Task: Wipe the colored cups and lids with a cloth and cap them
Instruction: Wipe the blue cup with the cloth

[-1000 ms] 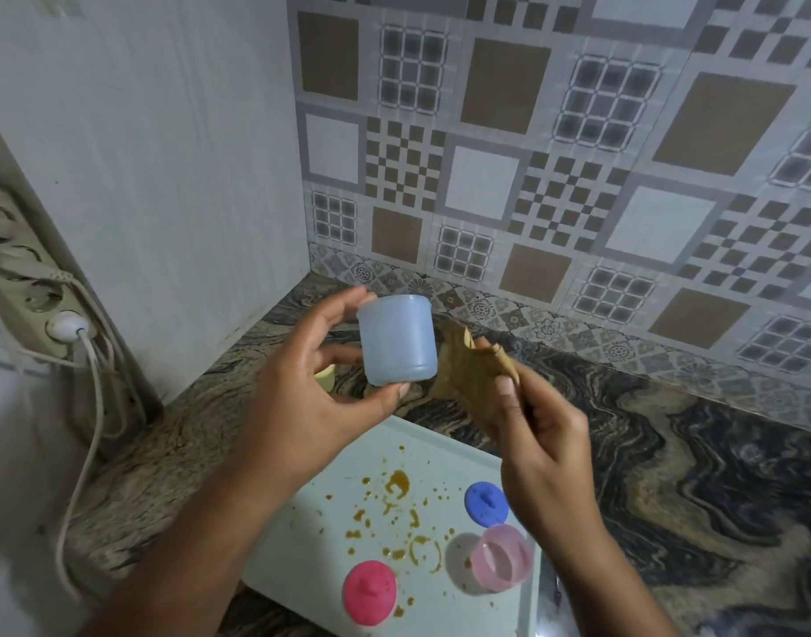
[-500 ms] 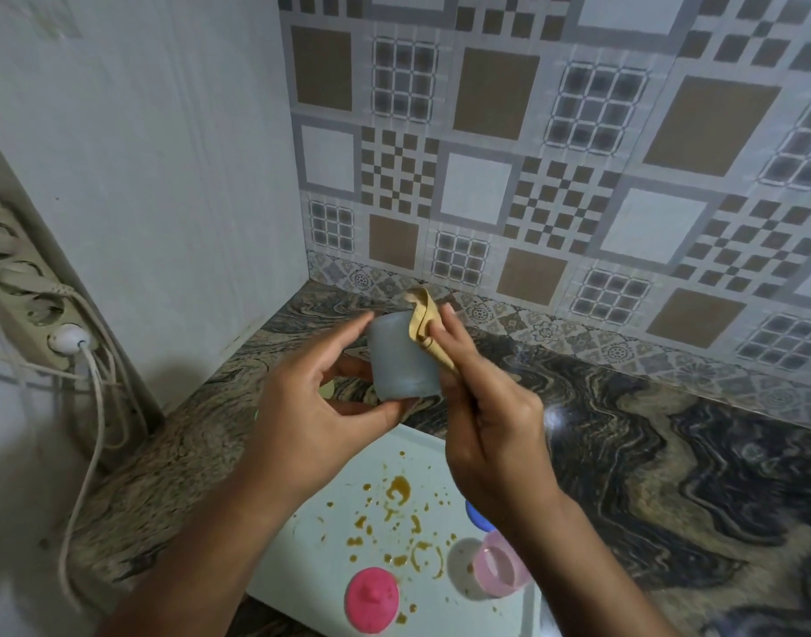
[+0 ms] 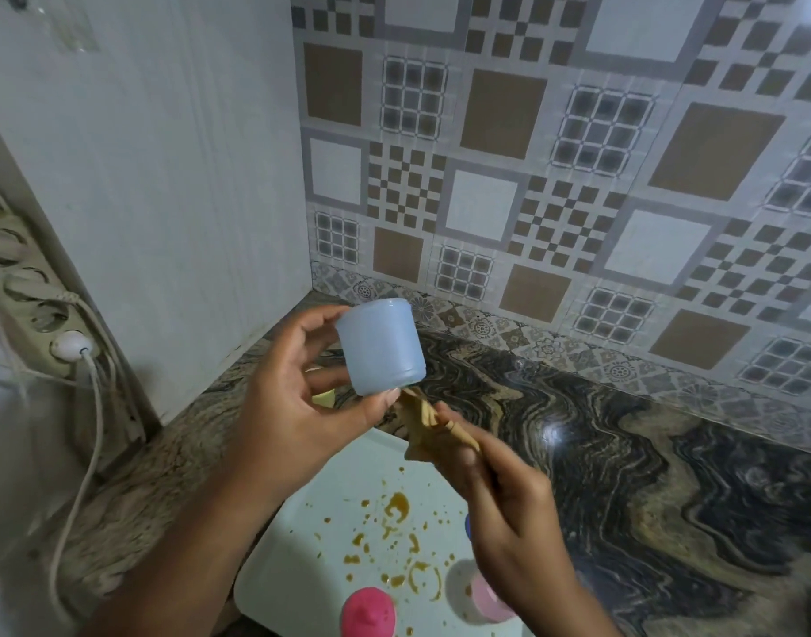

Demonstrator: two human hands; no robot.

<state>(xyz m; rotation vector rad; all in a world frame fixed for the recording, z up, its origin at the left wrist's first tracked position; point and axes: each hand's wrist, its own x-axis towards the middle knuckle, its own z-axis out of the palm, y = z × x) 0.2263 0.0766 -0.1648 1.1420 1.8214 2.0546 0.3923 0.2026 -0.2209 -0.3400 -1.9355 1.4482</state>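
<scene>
A left hand [image 3: 298,406] grips a pale blue cup [image 3: 380,349] by thumb and curled fingers above the counter [image 3: 647,452], nearly upright, while the right hand [image 3: 509,498] pinches a tan cloth [image 3: 422,420] just under the cup's lower edge.

place: home kitchen | cues: patterned tile backsplash [image 3: 555,186] upper right; marbled stone worktop [image 3: 647,475] right; power strip [image 3: 31,305] left edge

Matt translucent blue plastic cup [image 3: 380,347], soft tan cloth [image 3: 424,422], glossy marbled stone counter [image 3: 647,475], shiny tiled wall [image 3: 555,154]
</scene>
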